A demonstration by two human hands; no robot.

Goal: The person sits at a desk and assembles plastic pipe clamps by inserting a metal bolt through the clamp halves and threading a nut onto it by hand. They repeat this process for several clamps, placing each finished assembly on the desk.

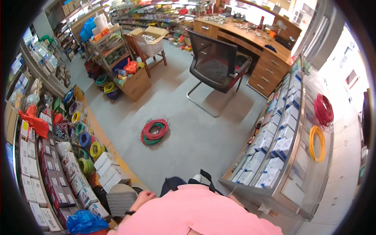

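Observation:
My left hand (146,196) hangs at the lower middle, beside my pink shirt (196,211), with a dark band on the wrist. Its fingers are loosely bent, and I see nothing in them. A grey woven stool seat (120,203) is nearest to it. Of my right arm (236,201) only a sliver shows beyond the shirt; the hand itself is hidden. Ahead on the grey floor lies a bundle of red and green coiled wire (154,131), out of reach of both hands.
Boxes (29,158) and wire coils (85,139) line the left shelves. A glass display case (291,156) stands to the right, with red wire (323,109) and yellow wire (317,143) on top. Farther off are a black mesh chair (213,58), a wooden desk (270,64) and an open carton (135,84).

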